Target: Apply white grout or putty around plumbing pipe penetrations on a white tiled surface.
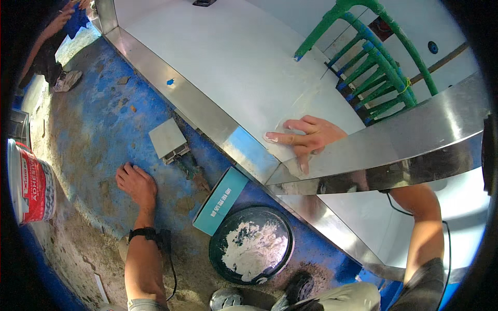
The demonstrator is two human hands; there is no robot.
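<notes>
In the head view, what looks nearest is the shiny metal bar [394, 145]. It crosses over the right arm, and the right hand [310, 139] comes out on its far side. This hand has its fingers spread wide and its thumb pointing down. It is not holding anything. It has white stuff on its fingertips and seems to touch the big white panel [218, 62], which lies flat under it and goes on up past it.

A long metal strip [197, 104] runs along the panel's edge, slanting from top left to bottom right. It is just left of the right fingertips. The strip and the bar meet in a corner, down and left of this hand, and a pale smear [291, 167] is there by the thumb. The right hand is much nearer to that corner.

The left hand [137, 184] is far off to the left, past the strip. It rests on the blue, dirty floor [93, 137], fingers a bit bent, with nothing to see in it. Up and right of it is a scraper [168, 139] with a square blade. Down and right are a teal box [220, 199] and a black bowl [215, 259] with white paste [254, 250].
</notes>
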